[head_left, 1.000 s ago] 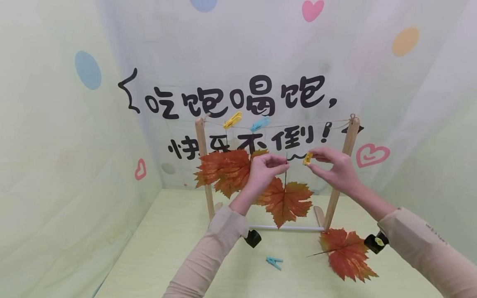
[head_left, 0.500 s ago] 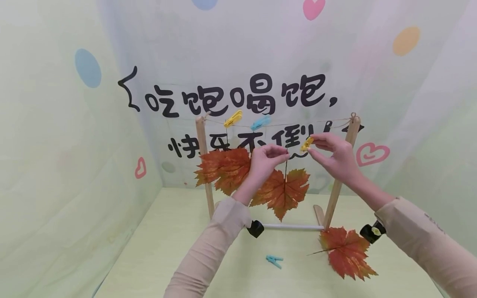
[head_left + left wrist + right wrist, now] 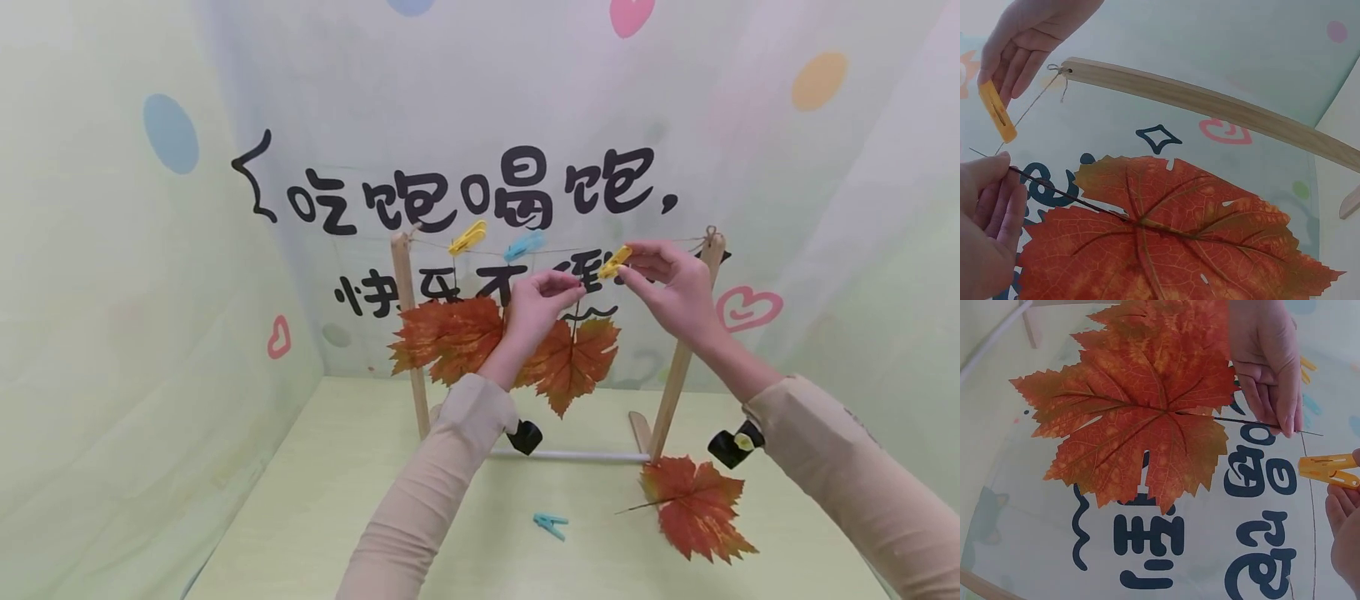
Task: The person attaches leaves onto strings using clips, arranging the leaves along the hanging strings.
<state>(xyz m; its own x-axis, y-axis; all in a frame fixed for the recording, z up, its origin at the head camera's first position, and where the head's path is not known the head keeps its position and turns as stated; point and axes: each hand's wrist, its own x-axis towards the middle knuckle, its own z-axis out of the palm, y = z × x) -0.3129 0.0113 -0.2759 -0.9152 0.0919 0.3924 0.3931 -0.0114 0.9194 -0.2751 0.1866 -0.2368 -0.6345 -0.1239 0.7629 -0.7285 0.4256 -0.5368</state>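
The head camera looks forward and down from behind both arms, the furthest back, so the table, wooden rack and printed backdrop all fit. The left wrist camera sits close below the left hand, facing forward and toward the right post; its picture lies sideways, that post running nearly level. The right wrist camera, likewise close below the right hand, faces forward and leftward, turned the opposite way, lettering on its side; its haze makes the exact tilt hard to judge. Both wrist views share the held leaf, yellow clip and both hands, which the head view shows smaller.
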